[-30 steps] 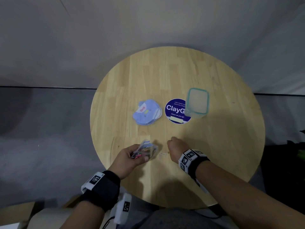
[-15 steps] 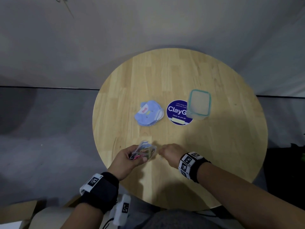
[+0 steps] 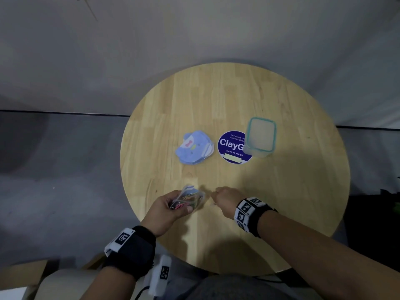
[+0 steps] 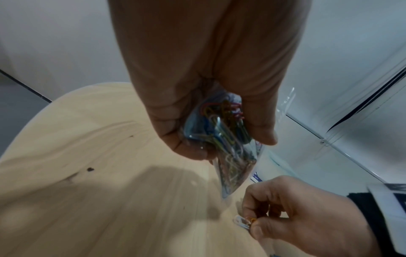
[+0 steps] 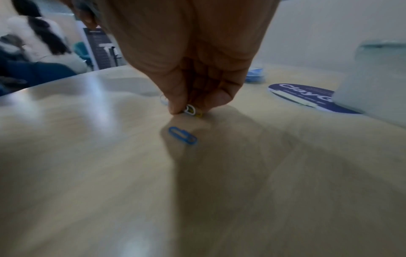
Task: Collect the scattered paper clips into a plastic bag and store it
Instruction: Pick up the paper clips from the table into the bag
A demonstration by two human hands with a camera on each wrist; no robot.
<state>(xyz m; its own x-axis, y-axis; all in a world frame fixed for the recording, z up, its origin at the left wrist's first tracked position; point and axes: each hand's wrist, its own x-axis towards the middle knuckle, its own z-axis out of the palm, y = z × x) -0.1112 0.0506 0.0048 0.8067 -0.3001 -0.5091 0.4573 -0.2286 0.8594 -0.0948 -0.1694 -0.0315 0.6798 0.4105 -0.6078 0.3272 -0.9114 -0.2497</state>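
1. While the left hand [image 3: 167, 210] grips a clear plastic bag [image 3: 190, 199] above the near edge of the round wooden counter [image 3: 281, 202], its fingers and thumb curl round the bag's upper part [image 4: 219, 125].
2. Inside the bag lies a bundle of coloured paper clips [image 4: 222, 132]; the bag's lower corner hangs down towards the counter, just beside the right hand [image 4: 307, 217].
3. Right hand [image 3: 225, 197]: fingers drawn together, thumb and fingertips pinching a white clip [image 5: 190, 109] and a yellow clip [image 5: 199, 113] close to the counter surface; the left wrist view shows the same white clip [image 4: 240, 223] at the fingertips.
4. A blue paper clip [image 5: 182, 135] lies flat on the counter just below the right hand's fingertips, apart from them.
5. Farther back on the counter: a stack of blue character-shaped cards [image 3: 194, 150], a round dark-blue sticker [image 3: 231, 148] printed "ClayG…", and a clear lidless container with a teal rim [image 3: 260, 136] overlapping the sticker's right edge.
6. Both wrists carry black bands with square printed markers [image 3: 246, 210].
7. Blurred seated people [image 5: 33, 48] appear beyond the counter in the right wrist view.
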